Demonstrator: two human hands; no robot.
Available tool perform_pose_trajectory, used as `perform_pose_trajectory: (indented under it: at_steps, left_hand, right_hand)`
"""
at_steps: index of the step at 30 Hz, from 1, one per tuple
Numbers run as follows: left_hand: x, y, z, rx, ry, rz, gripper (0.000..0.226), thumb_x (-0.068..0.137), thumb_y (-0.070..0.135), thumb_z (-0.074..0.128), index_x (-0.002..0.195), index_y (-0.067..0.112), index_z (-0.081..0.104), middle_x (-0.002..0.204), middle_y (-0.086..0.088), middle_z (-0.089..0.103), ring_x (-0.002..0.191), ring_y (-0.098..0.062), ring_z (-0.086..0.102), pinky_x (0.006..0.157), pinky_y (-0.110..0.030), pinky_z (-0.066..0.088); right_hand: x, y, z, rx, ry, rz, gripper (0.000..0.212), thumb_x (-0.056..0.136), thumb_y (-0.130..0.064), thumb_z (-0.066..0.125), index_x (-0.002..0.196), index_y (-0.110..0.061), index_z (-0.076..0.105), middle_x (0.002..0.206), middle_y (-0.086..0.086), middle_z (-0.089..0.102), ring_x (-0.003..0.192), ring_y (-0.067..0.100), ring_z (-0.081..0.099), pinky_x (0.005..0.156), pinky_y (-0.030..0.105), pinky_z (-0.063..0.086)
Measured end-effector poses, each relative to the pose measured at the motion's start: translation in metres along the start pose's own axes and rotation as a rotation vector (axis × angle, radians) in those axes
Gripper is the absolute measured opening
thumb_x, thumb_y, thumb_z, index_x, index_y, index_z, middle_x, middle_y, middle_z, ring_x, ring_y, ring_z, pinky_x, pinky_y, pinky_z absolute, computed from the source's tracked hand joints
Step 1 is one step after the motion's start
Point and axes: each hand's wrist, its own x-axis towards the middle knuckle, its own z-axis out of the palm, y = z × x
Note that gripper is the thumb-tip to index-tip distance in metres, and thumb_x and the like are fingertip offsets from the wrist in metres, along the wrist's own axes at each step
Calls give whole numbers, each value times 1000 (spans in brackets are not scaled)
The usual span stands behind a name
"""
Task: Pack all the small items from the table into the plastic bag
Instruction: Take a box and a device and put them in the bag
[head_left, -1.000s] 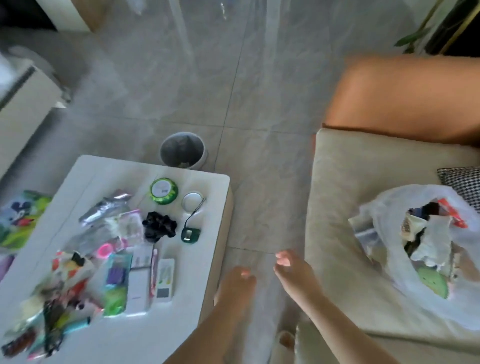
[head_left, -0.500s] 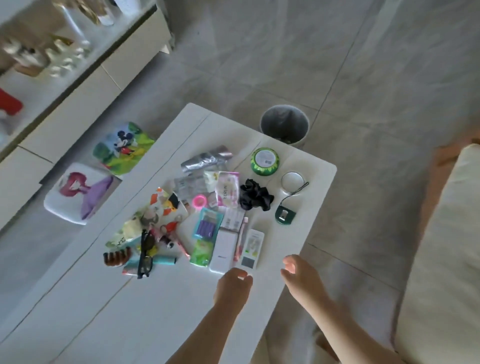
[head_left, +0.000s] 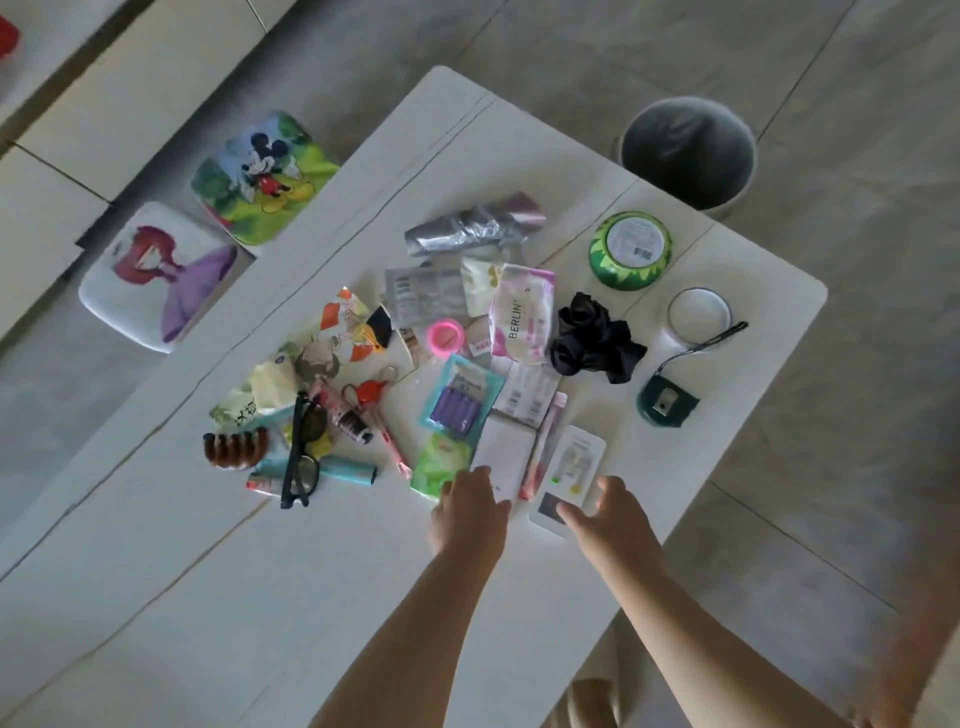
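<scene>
Both hands reach over the near edge of the white table (head_left: 208, 597); the left hand (head_left: 467, 512) has its fingers bent down over the near end of a white flat box (head_left: 503, 457), touching it, with no grasp visible; the right hand (head_left: 605, 512) is spread, fingers relaxed, over the near end of a white card pack (head_left: 574, 465), holding nothing. Both packs lie flat, long axes running from 6 toward 12 o'clock, tilted slightly to 1; a pink tube (head_left: 543, 441) lies between them on the same line. At 9 o'clock from the left hand sit black glasses (head_left: 301, 457), a teal tube (head_left: 345, 469) pointing to 3, and a brown hair claw (head_left: 234, 449). Farther, at 12 o'clock, a black scrunchie (head_left: 592, 338), a "BERLIN" sachet (head_left: 522, 319) and a silver foil pouch (head_left: 470, 231) lying along 9 to 3; at 1 o'clock a green tin (head_left: 631, 249). Beyond the table stands a grey bin (head_left: 685, 153).
</scene>
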Motion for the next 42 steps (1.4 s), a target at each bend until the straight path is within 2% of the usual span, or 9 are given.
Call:
perform_pose_trajectory:
  at_steps: [4, 12, 19, 22, 24, 27, 32, 37, 42]
  left_hand:
    - [18, 4, 13, 158, 61, -17, 61, 91, 39, 56, 139, 16, 27, 136, -6, 38, 128, -22, 41, 99, -35, 47]
    - [29, 9, 21, 19, 106, -123, 72, 80, 43, 69, 135, 14, 32, 131, -7, 44, 126, -23, 44, 102, -36, 44]
    - [32, 11, 23, 22, 81, -179, 75, 75, 50, 71, 129, 12, 36, 127, -9, 46, 122, -27, 47, 102, -37, 42]
    - [28, 15, 24, -59, 53, -219, 63, 77, 41, 71, 123, 10, 40, 123, -10, 49, 113, -29, 55, 91, -38, 48]
    - [23, 16, 22, -149, 29, -249, 51, 81, 32, 68, 118, 10, 41, 117, -9, 56, 105, -29, 60, 78, -38, 50]
    - [10, 15, 15, -249, 42, -255, 35, 83, 24, 63, 110, 11, 45, 106, -8, 63, 92, -29, 62, 72, -36, 51]
    - [-21, 25, -11, -462, 67, -251, 32, 82, 20, 62, 110, 6, 57, 99, -11, 64, 79, -28, 57, 74, -37, 55]
    - [-61, 54, -36, -550, 4, -162, 30, 84, 29, 61, 102, 5, 60, 74, -8, 63, 42, -17, 54, 37, -20, 40]
    - [-94, 107, -44, -577, -69, -27, 34, 83, 30, 62, 101, 2, 60, 66, -7, 54, 43, -18, 46, 41, -21, 35]
  right_hand:
    - [12, -5, 19, -41, 79, 32, 55, 76, -50, 61, 110, -11, 44, 107, 6, 55, 97, 26, 58, 77, 37, 52]
    - [24, -8, 37, -150, 199, 14, 85, 74, -65, 57, 132, -9, 31, 116, 8, 49, 102, 26, 56, 78, 37, 45]
    - [30, -1, 30, -81, 145, -5, 54, 76, -39, 65, 115, -11, 41, 105, 7, 58, 97, 28, 58, 78, 37, 47]
    - [34, 10, 18, 124, -6, 17, 29, 77, -18, 62, 100, -6, 50, 97, 12, 61, 84, 28, 60, 67, 36, 52]
    - [32, 17, 6, 234, -81, 39, 20, 76, -13, 62, 92, -4, 54, 90, 12, 60, 71, 22, 55, 54, 29, 44]
    - [20, 27, -17, 433, -123, 76, 15, 79, -12, 62, 92, -7, 55, 85, 7, 58, 67, 17, 50, 53, 25, 36]
    - [-11, 36, -60, 758, -77, 182, 16, 81, -10, 63, 96, -12, 58, 86, 7, 59, 71, 17, 56, 55, 25, 46]
    - [-52, 48, -107, 927, -46, 223, 15, 84, -21, 63, 92, -9, 60, 77, 7, 66, 58, 14, 65, 47, 19, 44]
    - [-90, 67, -150, 1114, 74, 212, 22, 87, -22, 59, 108, -14, 58, 76, 1, 66, 54, 12, 66, 45, 18, 42]
